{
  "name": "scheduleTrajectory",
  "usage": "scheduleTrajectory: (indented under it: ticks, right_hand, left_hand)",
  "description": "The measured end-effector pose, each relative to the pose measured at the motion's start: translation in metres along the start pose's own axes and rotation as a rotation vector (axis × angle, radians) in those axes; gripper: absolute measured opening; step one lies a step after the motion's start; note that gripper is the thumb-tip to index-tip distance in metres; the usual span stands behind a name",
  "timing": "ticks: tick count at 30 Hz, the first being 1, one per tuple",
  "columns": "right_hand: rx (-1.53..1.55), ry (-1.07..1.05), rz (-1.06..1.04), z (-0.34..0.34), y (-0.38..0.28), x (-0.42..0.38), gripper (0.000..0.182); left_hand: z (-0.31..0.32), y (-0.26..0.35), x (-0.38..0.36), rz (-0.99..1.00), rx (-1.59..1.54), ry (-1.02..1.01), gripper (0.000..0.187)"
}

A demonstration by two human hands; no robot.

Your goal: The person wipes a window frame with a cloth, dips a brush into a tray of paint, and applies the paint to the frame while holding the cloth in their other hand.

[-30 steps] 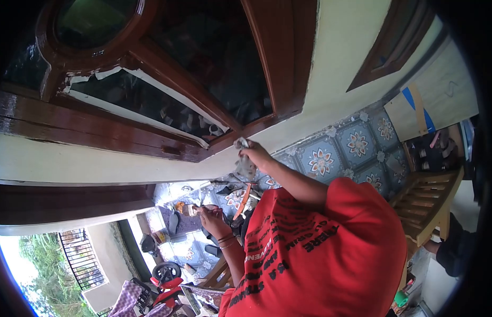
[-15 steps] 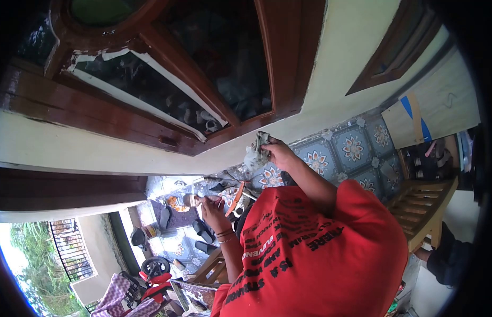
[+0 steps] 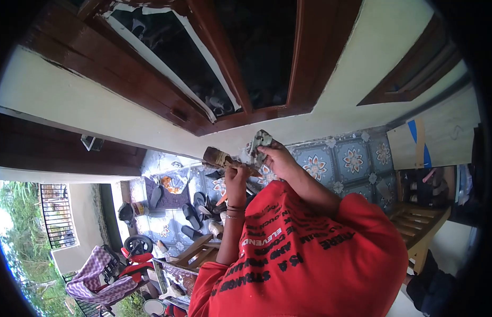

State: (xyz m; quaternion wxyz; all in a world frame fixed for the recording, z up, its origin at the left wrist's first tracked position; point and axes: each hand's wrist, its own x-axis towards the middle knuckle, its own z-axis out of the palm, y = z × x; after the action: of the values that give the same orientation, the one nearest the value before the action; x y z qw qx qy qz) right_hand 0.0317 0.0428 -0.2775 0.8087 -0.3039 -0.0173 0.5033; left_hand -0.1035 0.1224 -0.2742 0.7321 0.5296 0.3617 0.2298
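Observation:
My left hand is shut on the handle of a paintbrush, bristles pointing left toward the cream wall. My right hand grips a crumpled grey rag just beside the brush handle, the two hands nearly touching. Both are held just below the lower corner of a glossy brown wooden window frame, whose dark glass is edged with white tape. My red printed shirt fills the lower middle.
Patterned blue floor tiles lie below, with several sandals and a red ride-on toy. A wooden bench stands at right, near another person's dark sleeve. A board with blue tape leans at right.
My right hand with the rag came down off the window frame. My left hand rose from low by the floor items, bringing the paintbrush up next to the rag. The view tilted.

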Motion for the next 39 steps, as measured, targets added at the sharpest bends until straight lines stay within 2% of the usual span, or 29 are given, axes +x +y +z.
scheduleTrajectory:
  ticks: [4, 6, 8, 9, 10, 12, 14, 15, 18, 19, 20, 22, 24, 26, 32, 38, 39]
  right_hand:
    - [-0.222, 0.073, 0.117, -0.021, -0.015, -0.016, 0.018]
    - [-1.187, 0.025, 0.436, -0.038, -0.038, -0.019, 0.021]
    - [-1.435, 0.192, 0.343, -0.052, -0.049, -0.018, 0.03]
    - [-1.432, 0.283, 0.276, -0.056, -0.051, -0.015, 0.029]
    - [-1.433, 0.285, 0.277, -0.046, -0.052, -0.016, 0.029]
    - [-1.08, 0.084, -0.137, -0.019, -0.046, -0.014, 0.029]
    - [-0.748, -0.113, -0.069, -0.001, -0.03, -0.014, 0.031]
    - [-0.685, -0.25, 0.079, -0.002, -0.024, -0.012, 0.035]
    - [-0.587, -0.244, 0.105, -0.01, -0.015, -0.012, 0.032]
    - [-0.551, -0.116, 0.126, -0.016, -0.015, -0.01, 0.029]
    - [-0.552, -0.111, 0.121, -0.023, -0.019, -0.007, 0.029]
    - [-0.621, 0.443, 0.097, -0.036, -0.035, 0.008, 0.025]
    - [-0.833, 0.615, -0.121, -0.068, -0.043, 0.039, 0.033]
    - [-1.52, 0.825, -0.354, -0.072, -0.059, 0.057, 0.039]
    - [-1.458, 0.897, -0.243, -0.044, -0.082, 0.083, 0.034]
    - [-1.521, 0.954, -0.257, -0.054, -0.078, 0.09, 0.032]
    - [-1.525, 0.992, -0.311, -0.054, -0.076, 0.092, 0.031]
  left_hand:
    - [0.006, 0.018, -0.006, 0.079, -0.06, 0.032, 0.005]
    - [-0.003, 0.017, -0.002, 0.11, 0.015, 0.009, 0.011]
    - [-0.008, 0.022, -0.003, 0.072, 0.031, -0.027, 0.013]
    - [-0.008, 0.025, -0.004, 0.064, 0.081, -0.077, 0.013]
    - [-0.006, 0.029, -0.005, 0.058, 0.13, -0.128, 0.013]
    - [0.004, 0.034, -0.007, 0.065, 0.123, -0.15, 0.013]
    - [0.013, 0.036, -0.007, 0.034, 0.156, -0.16, 0.012]
    - [0.015, 0.035, -0.006, 0.037, 0.162, -0.172, 0.012]
    - [0.018, 0.026, 0.004, 0.087, 0.215, -0.194, 0.013]
    - [0.019, 0.023, 0.005, 0.071, 0.162, -0.13, 0.012]
    - [0.02, 0.021, 0.004, 0.053, 0.108, -0.063, 0.011]
    - [0.019, 0.019, 0.0, 0.055, 0.068, -0.015, 0.011]
    - [0.013, 0.017, -0.003, 0.076, 0.051, 0.072, 0.011]
    - [0.001, 0.008, -0.001, 0.075, 0.044, 0.061, 0.01]
    - [-0.013, 0.001, -0.001, 0.054, 0.002, 0.104, 0.014]
    - [-0.022, 0.003, -0.004, 0.036, -0.102, 0.135, 0.013]
    - [-0.026, -0.001, -0.003, 0.029, -0.099, 0.143, 0.013]
